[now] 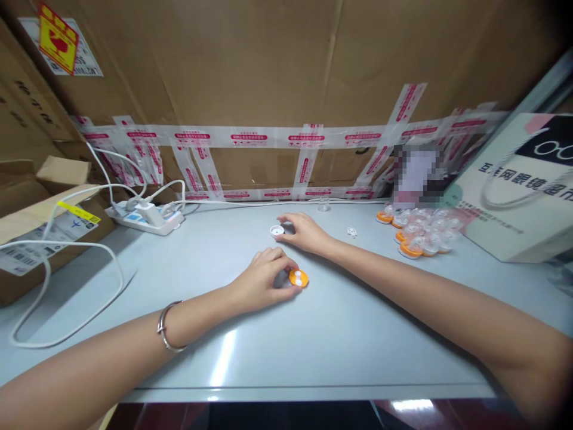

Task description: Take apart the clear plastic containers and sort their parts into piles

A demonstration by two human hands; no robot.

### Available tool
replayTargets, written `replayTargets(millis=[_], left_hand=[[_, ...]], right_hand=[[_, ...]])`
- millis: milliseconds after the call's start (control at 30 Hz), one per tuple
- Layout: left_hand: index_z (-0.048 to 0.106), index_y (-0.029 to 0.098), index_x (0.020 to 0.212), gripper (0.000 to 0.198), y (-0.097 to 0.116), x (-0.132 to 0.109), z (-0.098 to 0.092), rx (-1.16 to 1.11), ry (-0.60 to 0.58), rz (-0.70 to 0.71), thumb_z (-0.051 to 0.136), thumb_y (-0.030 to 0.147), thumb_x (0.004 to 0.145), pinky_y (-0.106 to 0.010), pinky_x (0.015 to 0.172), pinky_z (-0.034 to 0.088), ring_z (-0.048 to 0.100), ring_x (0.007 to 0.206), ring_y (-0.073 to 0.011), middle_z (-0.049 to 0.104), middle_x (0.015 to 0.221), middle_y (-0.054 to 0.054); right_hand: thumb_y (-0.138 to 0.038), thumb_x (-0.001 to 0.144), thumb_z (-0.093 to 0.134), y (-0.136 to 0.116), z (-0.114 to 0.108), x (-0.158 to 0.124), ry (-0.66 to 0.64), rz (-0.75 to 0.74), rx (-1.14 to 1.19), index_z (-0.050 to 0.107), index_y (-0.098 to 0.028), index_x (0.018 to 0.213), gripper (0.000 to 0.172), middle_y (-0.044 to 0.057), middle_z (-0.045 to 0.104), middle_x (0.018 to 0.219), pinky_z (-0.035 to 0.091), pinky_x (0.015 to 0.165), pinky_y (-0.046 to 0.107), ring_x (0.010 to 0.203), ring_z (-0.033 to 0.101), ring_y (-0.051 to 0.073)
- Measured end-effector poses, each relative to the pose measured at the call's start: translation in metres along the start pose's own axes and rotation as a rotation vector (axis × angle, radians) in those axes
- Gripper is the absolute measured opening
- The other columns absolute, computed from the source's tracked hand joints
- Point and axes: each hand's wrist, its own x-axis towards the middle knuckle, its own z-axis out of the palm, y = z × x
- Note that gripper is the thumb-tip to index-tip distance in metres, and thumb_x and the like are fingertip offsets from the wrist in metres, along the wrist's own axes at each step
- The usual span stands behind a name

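Note:
My left hand (264,278) rests on the pale grey table (313,334), fingers curled and pinched on a small orange round part (298,278) with white spots. A silver bracelet (166,327) is on that wrist. My right hand (304,232) lies further back, its fingertips closed on a small white round cap (277,230). A tiny white piece (351,232) lies just right of my right hand. A small clear cup (323,205) stands behind it.
A heap of orange and clear round parts (421,233) lies at the right, beside a white paper bag (514,191). A white power strip (145,216) with cables (54,298) sits at the left near cardboard boxes (40,227). A taped cardboard wall (277,89) backs the table.

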Motion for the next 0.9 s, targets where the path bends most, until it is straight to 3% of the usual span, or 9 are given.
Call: replayTargets(millis=[133, 233, 367, 533, 667, 800, 900], left_hand=[[0.057, 0.023, 0.096, 0.025, -0.001, 0.001, 0.000, -0.026, 0.003, -0.025, 0.056, 0.039, 0.078, -0.033, 0.082, 0.036, 0.048, 0.088, -0.0176, 0.054, 0.094, -0.003], [0.057, 0.023, 0.097, 0.027, -0.003, 0.002, 0.001, -0.057, -0.006, -0.040, 0.058, 0.041, 0.077, -0.034, 0.082, 0.037, 0.049, 0.088, -0.0180, 0.055, 0.094, -0.003], [0.057, 0.022, 0.098, 0.033, -0.005, 0.004, 0.001, -0.130, -0.002, -0.051, 0.061, 0.044, 0.074, -0.033, 0.083, 0.038, 0.051, 0.090, -0.0178, 0.057, 0.095, -0.003], [0.057, 0.020, 0.087, 0.039, -0.003, 0.005, 0.000, -0.143, 0.013, -0.077, 0.066, 0.051, 0.065, -0.031, 0.080, 0.039, 0.052, 0.085, -0.0170, 0.058, 0.089, -0.002], [0.056, 0.020, 0.088, 0.050, -0.002, 0.004, -0.001, -0.111, 0.012, -0.074, 0.070, 0.056, 0.056, -0.032, 0.080, 0.038, 0.052, 0.086, -0.0182, 0.058, 0.089, -0.002], [0.056, 0.020, 0.089, 0.047, -0.001, 0.004, -0.001, -0.121, 0.011, -0.070, 0.068, 0.055, 0.060, -0.033, 0.082, 0.038, 0.053, 0.087, -0.0183, 0.058, 0.091, -0.003], [0.056, 0.021, 0.091, 0.041, 0.000, 0.004, -0.003, -0.123, 0.012, -0.049, 0.067, 0.050, 0.065, -0.033, 0.084, 0.038, 0.053, 0.089, -0.0183, 0.059, 0.092, -0.002]], right_hand=[[-0.039, 0.075, 0.060, -0.004, -0.024, -0.026, 0.078, -0.030, 0.149, 0.056, -0.017, 0.106, 0.038, 0.008, 0.059, 0.110, 0.040, 0.087, 0.036, 0.104, 0.051, 0.021], [-0.040, 0.079, 0.056, -0.010, -0.038, -0.060, -0.057, -0.027, 0.264, 0.058, -0.019, 0.100, 0.029, 0.005, 0.061, 0.099, 0.043, 0.079, 0.032, 0.091, 0.055, 0.017], [-0.042, 0.072, 0.064, -0.014, -0.036, -0.096, -0.185, -0.072, 0.306, 0.056, -0.020, 0.101, 0.038, 0.005, 0.058, 0.097, 0.044, 0.077, 0.030, 0.088, 0.054, 0.017], [-0.042, 0.070, 0.066, -0.014, -0.027, -0.097, -0.167, -0.060, 0.283, 0.057, -0.019, 0.094, 0.035, 0.004, 0.056, 0.089, 0.044, 0.078, 0.031, 0.085, 0.053, 0.017], [-0.039, 0.076, 0.060, -0.014, -0.029, -0.097, -0.196, -0.033, 0.366, 0.056, -0.021, 0.102, 0.032, 0.005, 0.057, 0.097, 0.044, 0.081, 0.033, 0.090, 0.054, 0.017], [-0.036, 0.071, 0.065, -0.018, -0.030, -0.102, -0.183, 0.010, 0.391, 0.051, -0.020, 0.111, 0.045, 0.006, 0.057, 0.103, 0.044, 0.083, 0.036, 0.094, 0.054, 0.018], [-0.030, 0.071, 0.066, -0.020, -0.027, -0.103, -0.188, -0.008, 0.406, 0.049, -0.021, 0.111, 0.044, 0.006, 0.058, 0.102, 0.044, 0.084, 0.036, 0.094, 0.055, 0.018]])
